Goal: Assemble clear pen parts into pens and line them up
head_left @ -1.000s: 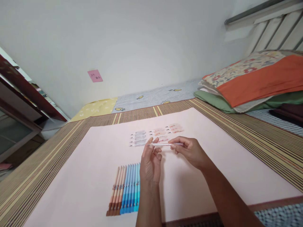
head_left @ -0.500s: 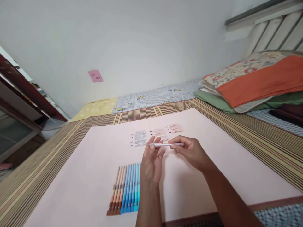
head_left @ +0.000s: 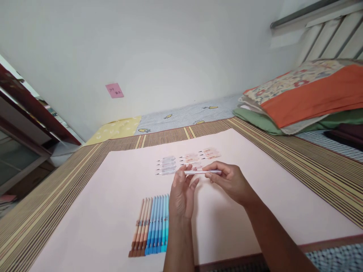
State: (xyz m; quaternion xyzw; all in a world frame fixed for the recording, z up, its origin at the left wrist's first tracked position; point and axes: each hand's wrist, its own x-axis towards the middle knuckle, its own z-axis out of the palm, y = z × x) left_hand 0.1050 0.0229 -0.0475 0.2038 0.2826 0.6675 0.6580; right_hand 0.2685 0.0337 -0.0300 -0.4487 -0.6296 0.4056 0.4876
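In front of me, a slim white pen (head_left: 195, 172) with a pale purple right end is held level above the pink-white sheet (head_left: 93, 200). The thumb and fingertips of my left hand (head_left: 183, 192) close on its left end and cover the tip. My right hand (head_left: 227, 179) pinches the pen near its purple end. Just beyond my hands lie several clear-bodied, dark-tipped pens (head_left: 166, 165) in a greyish group, with pinkish groups (head_left: 210, 153) to their right. Left of my left wrist, a row of brown pens (head_left: 141, 226) and blue pens (head_left: 155, 226) lies side by side, partly hidden by my arm.
Under the sheet is a striped mat (head_left: 70, 177). Folded bedding (head_left: 312, 94) with orange and green cloth is piled at the right. A pink note (head_left: 115, 90) sticks to the white wall (head_left: 170, 49) behind. A patterned cloth (head_left: 184, 113) runs along the wall.
My left fingertips have closed over the pen's dark left tip, which showed before. The pen and my right hand have shifted very slightly to the right.
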